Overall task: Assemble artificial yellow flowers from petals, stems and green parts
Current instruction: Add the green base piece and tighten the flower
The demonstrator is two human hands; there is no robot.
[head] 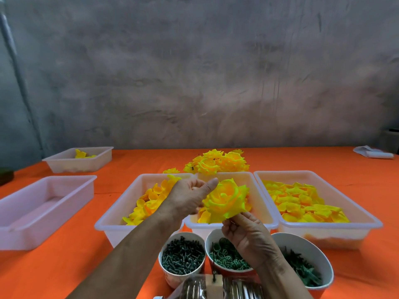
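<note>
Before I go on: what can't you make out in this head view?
- Flower underside and any stem: hidden by the petals and the right hand, so that grip is unclear.
- Left hand fingertips: behind the hand and flower.
- Middle tray contents: mostly covered by flower and hands.
- Middle cup: partly behind the right hand.
- Clear item at the bottom: cut off by the edge, blurred.

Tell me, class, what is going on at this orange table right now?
A person is putting together a yellow flower. The right hand pinches it from below, while the left hand touches its petals at the side. Behind it, three white trays hold loose yellow petals, and a pile of finished flowers lies farther back. Three cups of green parts stand nearest the person.
</note>
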